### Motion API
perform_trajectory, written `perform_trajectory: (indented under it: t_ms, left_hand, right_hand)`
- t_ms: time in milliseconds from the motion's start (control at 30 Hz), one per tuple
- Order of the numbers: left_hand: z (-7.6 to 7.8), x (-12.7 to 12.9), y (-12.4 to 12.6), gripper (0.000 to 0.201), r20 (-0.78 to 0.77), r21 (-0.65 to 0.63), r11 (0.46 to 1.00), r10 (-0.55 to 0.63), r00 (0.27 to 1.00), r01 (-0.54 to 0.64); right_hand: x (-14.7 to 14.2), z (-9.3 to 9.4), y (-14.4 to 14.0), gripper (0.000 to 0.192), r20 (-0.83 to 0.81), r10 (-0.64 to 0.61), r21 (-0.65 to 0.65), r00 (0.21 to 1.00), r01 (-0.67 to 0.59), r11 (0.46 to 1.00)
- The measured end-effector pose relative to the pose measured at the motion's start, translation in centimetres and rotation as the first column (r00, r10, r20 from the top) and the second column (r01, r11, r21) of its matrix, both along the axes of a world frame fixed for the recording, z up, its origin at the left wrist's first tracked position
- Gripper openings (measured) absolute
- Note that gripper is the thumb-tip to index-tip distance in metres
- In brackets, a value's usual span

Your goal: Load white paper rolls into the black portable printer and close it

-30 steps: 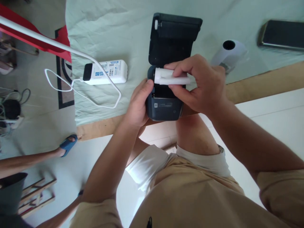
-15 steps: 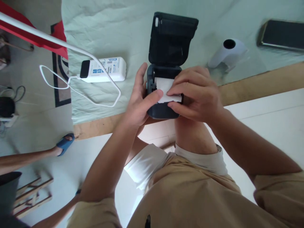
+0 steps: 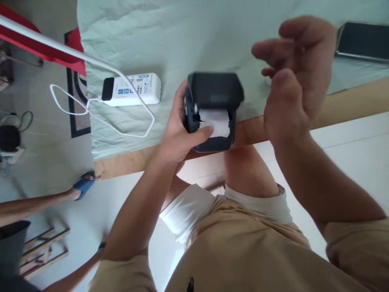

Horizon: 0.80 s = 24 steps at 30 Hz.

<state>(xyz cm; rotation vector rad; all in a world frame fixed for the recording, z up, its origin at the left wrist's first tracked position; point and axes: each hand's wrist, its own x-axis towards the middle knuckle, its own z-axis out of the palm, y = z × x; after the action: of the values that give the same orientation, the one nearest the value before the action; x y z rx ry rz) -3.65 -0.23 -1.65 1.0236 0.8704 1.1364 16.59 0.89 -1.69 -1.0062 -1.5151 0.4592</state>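
My left hand (image 3: 180, 136) grips a small black receipt printer (image 3: 194, 142) from its left side, above the table's front edge. Its thumb presses on the white paper (image 3: 217, 121) showing in the printer's bay. The printer's lid (image 3: 215, 91) is tilted partway down over the bay and looks blurred. To the right, apart from the printer, my right hand (image 3: 299, 77) is raised over the cloth with its fingers loosely spread and nothing visible in them. It covers the spot where a white paper roll stood.
A white power bank (image 3: 138, 88) with a white cable (image 3: 121, 132) lies on the pale green cloth (image 3: 170, 24), left of the printer. At the far right lies a dark phone (image 3: 364, 42). Another person's legs and blue slipper (image 3: 84, 184) show at lower left, near a wooden rack (image 3: 45, 251).
My right hand has let go of the paper and moved up and right. The printer's lid has swung from upright down toward the bay. My left hand keeps its hold.
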Motion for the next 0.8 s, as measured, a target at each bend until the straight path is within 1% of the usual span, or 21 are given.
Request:
perform_trajectory:
  t_ms: [67, 133, 200, 300, 367, 533, 633, 700, 800]
  left_hand:
    - [0.0, -0.2, 0.0, 0.082, 0.001, 0.017, 1.0, -0.015, 1.0, 0.015]
    - [0.3, -0.1, -0.1, 0.077, 0.016, -0.006, 1.0, -0.019, 1.0, 0.019]
    - [0.9, 0.3, -0.2, 0.06, 0.037, -0.069, 0.998, 0.006, 0.999, -0.003]
    - [1.5, 0.8, -0.3, 0.031, 0.076, -0.159, 0.986, 0.057, 0.995, -0.044]
    - [1.5, 0.9, -0.2, 0.022, 0.096, -0.18, 0.983, 0.054, 0.994, -0.036]
    - [1.0, 0.5, -0.1, 0.022, 0.134, -0.134, 0.99, -0.017, 0.991, 0.036]
    - [1.1, 0.7, -0.2, 0.019, 0.144, -0.093, 0.996, 0.005, 0.99, 0.009]
    - [1.1, 0.9, -0.2, 0.022, 0.169, -0.076, 0.997, 0.019, 0.985, -0.006]
    - [1.0, 1.0, 0.1, 0.031, 0.232, -0.124, 0.992, 0.016, 0.973, 0.013]
  right_hand:
    - [0.1, -0.7, -0.3, 0.034, 0.006, 0.055, -0.071, 0.998, -0.055, 0.996]
    - [0.0, -1.2, -0.2, 0.037, 0.033, 0.139, -0.144, 0.99, -0.133, 0.981]
    - [-0.4, -1.6, 0.4, 0.046, 0.062, 0.207, -0.205, 0.976, -0.191, 0.96]
    - [-1.1, -1.9, 1.2, 0.051, 0.109, 0.252, -0.265, 0.962, -0.216, 0.94]
    - [-1.2, -2.0, 1.5, 0.053, 0.136, 0.249, -0.281, 0.959, -0.204, 0.938]
    - [-1.0, -2.2, 1.5, 0.054, 0.205, 0.248, -0.319, 0.947, -0.175, 0.932]
    - [-1.0, -2.3, 1.5, 0.055, 0.192, 0.253, -0.279, 0.948, -0.194, 0.94]
    - [-1.1, -2.3, 1.4, 0.056, 0.175, 0.248, -0.251, 0.953, -0.201, 0.947]
    - [-1.1, -2.3, 1.3, 0.052, 0.177, 0.225, -0.206, 0.958, -0.188, 0.96]
